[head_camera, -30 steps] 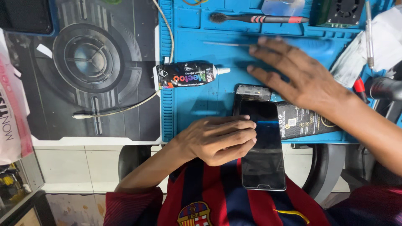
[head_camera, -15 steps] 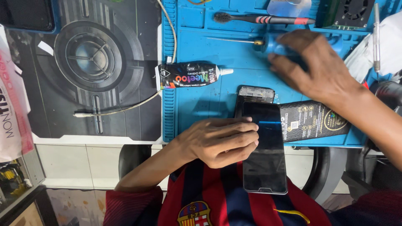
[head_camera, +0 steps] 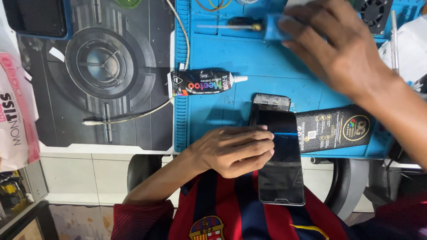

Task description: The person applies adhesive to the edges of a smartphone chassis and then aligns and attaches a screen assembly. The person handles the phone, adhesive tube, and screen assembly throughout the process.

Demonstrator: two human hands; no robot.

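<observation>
My left hand point(head_camera: 235, 149) lies curled on a black phone point(head_camera: 281, 178) and holds it by its left edge and screen. The phone hangs over the table's near edge above my striped shirt. Its far end rests on a second dark phone body point(head_camera: 269, 101). My right hand point(head_camera: 342, 49) reaches across the blue work mat point(head_camera: 267, 62) to its far side. Its fingertips pinch a small blue object point(head_camera: 273, 27), which is blurred. A thin screwdriver point(head_camera: 227, 26) lies just left of that object.
A black glue tube with a white nozzle point(head_camera: 202, 82) lies on the mat's left part. A flat black box point(head_camera: 333, 129) sits right of the phone. A white cable point(head_camera: 133, 116) crosses a dark patterned mat point(head_camera: 102, 66). A pink-and-white tissue pack point(head_camera: 15, 115) is far left, a small fan point(head_camera: 376, 13) far right.
My right hand moved from the middle of the blue mat up to its far edge and closed on the small blue object. My left hand stayed on the phone.
</observation>
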